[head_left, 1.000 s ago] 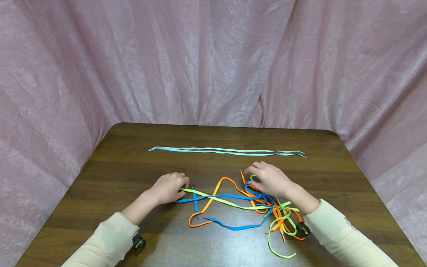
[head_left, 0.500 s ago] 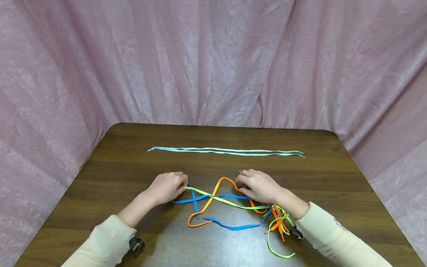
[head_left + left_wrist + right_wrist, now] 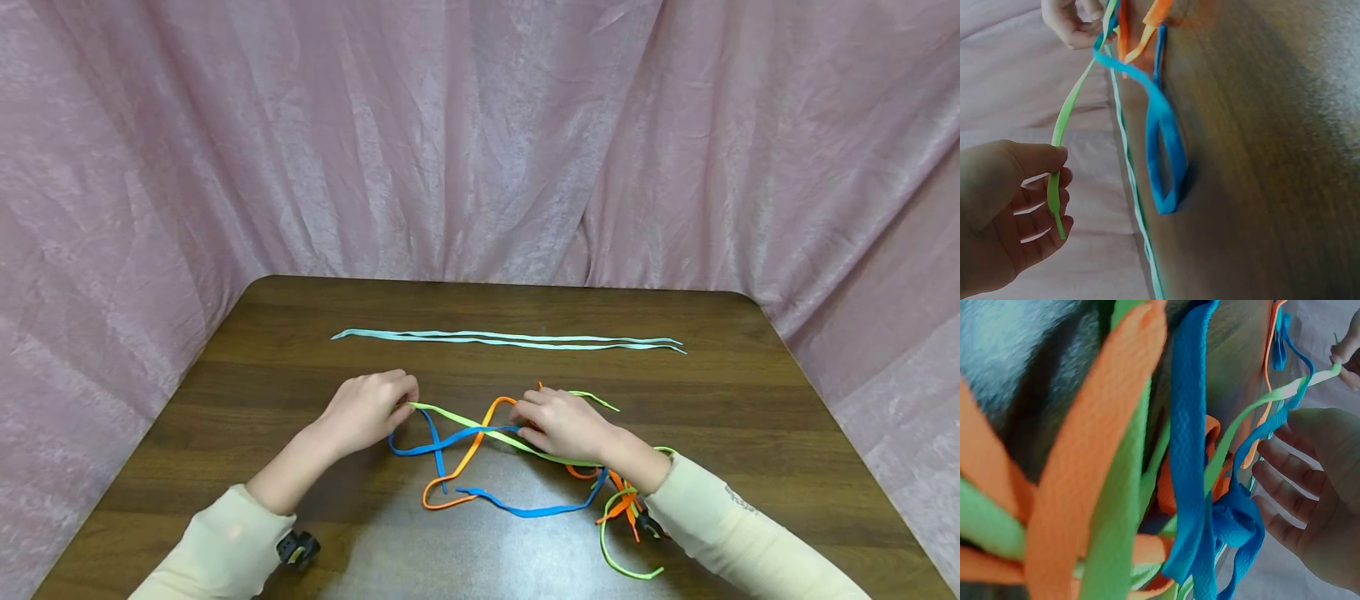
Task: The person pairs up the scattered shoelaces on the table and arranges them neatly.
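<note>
My left hand (image 3: 369,412) pinches the end of a flat green shoelace (image 3: 1067,111) between thumb and index finger, its tip hanging across the other fingers. From there the lace stretches right, towards the tangle. My right hand (image 3: 566,423) pinches a blue shoelace (image 3: 1279,422) with thumb and index finger; the remaining fingers are loosely bent. Beneath and behind this hand lies a tangle of blue, green and orange laces, partly hidden by the forearm in the head view. An orange shoelace (image 3: 471,454) loops out between the hands, crossing under the green and blue ones.
Two pale mint shoelaces (image 3: 375,334) lie stretched side by side towards the back of the brown wooden table (image 3: 262,367). Pink curtains (image 3: 480,142) surround the table's back and sides. Loose green and orange ends trail near the right sleeve (image 3: 720,517).
The right hand has moved left from the tangle to the blue shoelace. My left hand has moved slightly away and left, drawing the green lace with it. A green end now shows beyond the right hand.
</note>
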Motion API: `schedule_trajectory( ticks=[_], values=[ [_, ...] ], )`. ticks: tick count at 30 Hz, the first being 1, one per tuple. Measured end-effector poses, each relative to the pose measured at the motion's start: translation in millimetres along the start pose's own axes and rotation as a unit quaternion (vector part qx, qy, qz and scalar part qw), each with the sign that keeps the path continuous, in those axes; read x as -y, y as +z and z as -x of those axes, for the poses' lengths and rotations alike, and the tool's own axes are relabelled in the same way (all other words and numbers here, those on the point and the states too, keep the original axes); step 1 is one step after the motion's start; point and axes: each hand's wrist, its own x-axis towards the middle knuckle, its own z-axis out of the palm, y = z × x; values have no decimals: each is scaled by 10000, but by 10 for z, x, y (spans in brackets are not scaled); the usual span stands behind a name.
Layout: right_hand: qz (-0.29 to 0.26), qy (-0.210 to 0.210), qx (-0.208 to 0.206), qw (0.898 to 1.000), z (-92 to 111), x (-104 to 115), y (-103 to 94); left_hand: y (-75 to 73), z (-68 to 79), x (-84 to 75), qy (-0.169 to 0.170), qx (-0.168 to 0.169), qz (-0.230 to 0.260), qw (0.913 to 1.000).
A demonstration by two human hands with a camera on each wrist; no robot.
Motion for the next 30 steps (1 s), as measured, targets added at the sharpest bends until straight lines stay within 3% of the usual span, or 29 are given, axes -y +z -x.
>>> schedule_trajectory(
  ticks=[13,23,30],
  values=[
    [-448,216,100,9987,-123,101,-27,-171,-46,-21,74,-582,-132,9982],
    [-351,176,-58,9992,-272,150,-55,-175,-65,-97,204,-618,-117,9978],
    [-532,70,81,9985,-395,244,-50,-170,-70,-148,255,-651,-142,9975]
  ],
)
